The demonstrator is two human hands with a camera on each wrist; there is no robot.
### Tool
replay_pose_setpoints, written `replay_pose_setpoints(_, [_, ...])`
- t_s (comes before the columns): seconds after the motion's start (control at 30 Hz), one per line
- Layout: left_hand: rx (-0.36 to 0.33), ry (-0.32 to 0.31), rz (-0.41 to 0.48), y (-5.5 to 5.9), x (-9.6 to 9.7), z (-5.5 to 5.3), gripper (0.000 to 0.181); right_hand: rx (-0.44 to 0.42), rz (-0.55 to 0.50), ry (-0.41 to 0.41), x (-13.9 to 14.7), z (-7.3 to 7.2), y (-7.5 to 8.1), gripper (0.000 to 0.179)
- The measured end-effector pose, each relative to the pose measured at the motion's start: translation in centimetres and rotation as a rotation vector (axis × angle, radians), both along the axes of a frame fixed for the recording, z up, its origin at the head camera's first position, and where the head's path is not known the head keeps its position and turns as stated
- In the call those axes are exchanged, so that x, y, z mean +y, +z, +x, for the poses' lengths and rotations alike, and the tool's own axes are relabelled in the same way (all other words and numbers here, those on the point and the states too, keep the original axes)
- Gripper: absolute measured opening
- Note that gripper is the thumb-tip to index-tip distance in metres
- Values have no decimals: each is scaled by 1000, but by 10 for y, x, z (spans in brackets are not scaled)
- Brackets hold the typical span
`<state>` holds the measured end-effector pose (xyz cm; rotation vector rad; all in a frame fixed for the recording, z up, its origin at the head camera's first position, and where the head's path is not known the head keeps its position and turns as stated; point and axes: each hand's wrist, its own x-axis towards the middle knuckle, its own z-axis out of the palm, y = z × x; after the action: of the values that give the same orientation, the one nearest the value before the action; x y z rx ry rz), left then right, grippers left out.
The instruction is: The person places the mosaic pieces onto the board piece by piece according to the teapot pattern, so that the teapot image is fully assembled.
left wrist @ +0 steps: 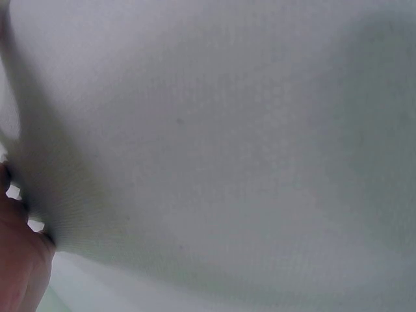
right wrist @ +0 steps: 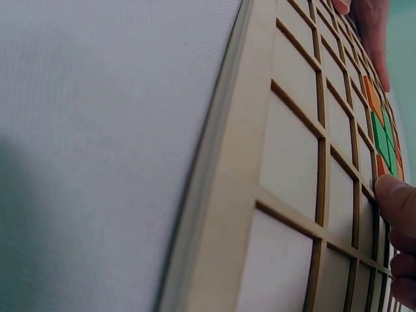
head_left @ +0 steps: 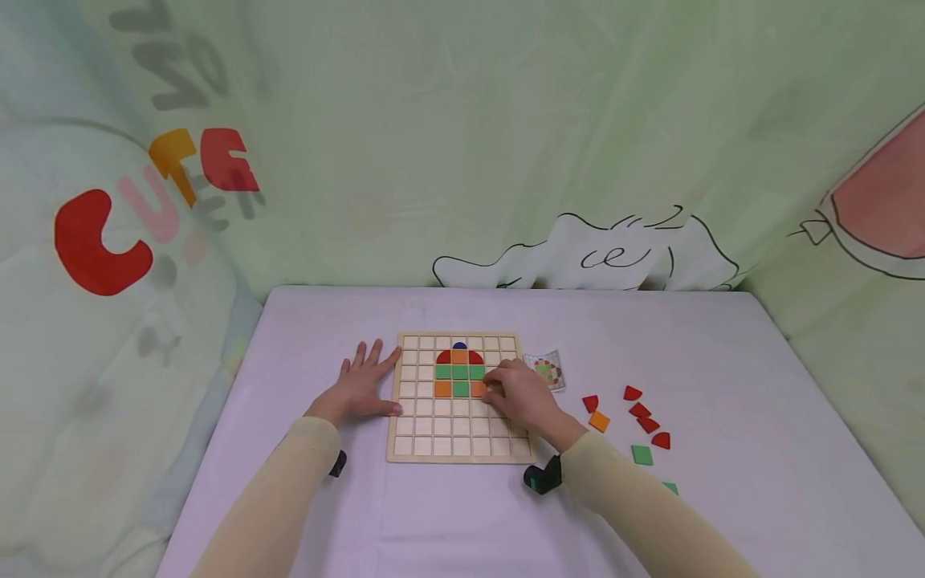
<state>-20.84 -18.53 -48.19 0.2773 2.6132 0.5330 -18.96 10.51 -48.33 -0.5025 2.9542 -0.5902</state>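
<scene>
A wooden grid board (head_left: pixel 462 459) lies flat on the table. Set in its upper middle cells are a blue half-round tile (head_left: pixel 459 346), two red quarter-round tiles (head_left: pixel 443 358), and several orange and green square tiles (head_left: pixel 460 372). My left hand (head_left: pixel 359 388) rests at the board's left edge, fingers spread and thumb touching the frame. Thumb and index finger of my right hand (head_left: pixel 526 395) pinch an orange square tile (head_left: pixel 478 388) at the right end of the lowest tile row. The thumb (right wrist: pixel 394 195) meets that tile in the right wrist view. Cloth fills most of the left wrist view.
A small printed pattern card (head_left: pixel 547 370) lies right of the board, partly behind my right hand. Farther right are loose red quarter-round tiles (head_left: pixel 640 410), an orange square (head_left: pixel 599 421) and two green squares (head_left: pixel 641 455), one partly under my right sleeve. Curtains surround the table.
</scene>
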Motion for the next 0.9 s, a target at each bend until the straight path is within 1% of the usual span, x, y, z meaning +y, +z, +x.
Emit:
replay_pose_setpoints(0.23, [4, 6, -5, -1, 1, 0, 108, -22, -13, -6, 0, 0, 0, 29])
replay_pose_setpoints(0.33, [3, 7, -9, 0, 1, 0, 108, -18, -17, -5, 0, 0, 0, 28])
replay_pose_setpoints(0.5, [0, 15, -9, 1, 1, 0, 108, 15, -8, 7, 0, 0, -1, 23])
replay_pose_setpoints(0.77, [6, 10, -9, 2, 1, 1, 108, 66, 22, 22, -2, 1, -1, 22])
replay_pose_setpoints(0.9, [9, 8, -8, 2, 1, 1, 108, 77, 20, 12, -3, 1, -1, 22])
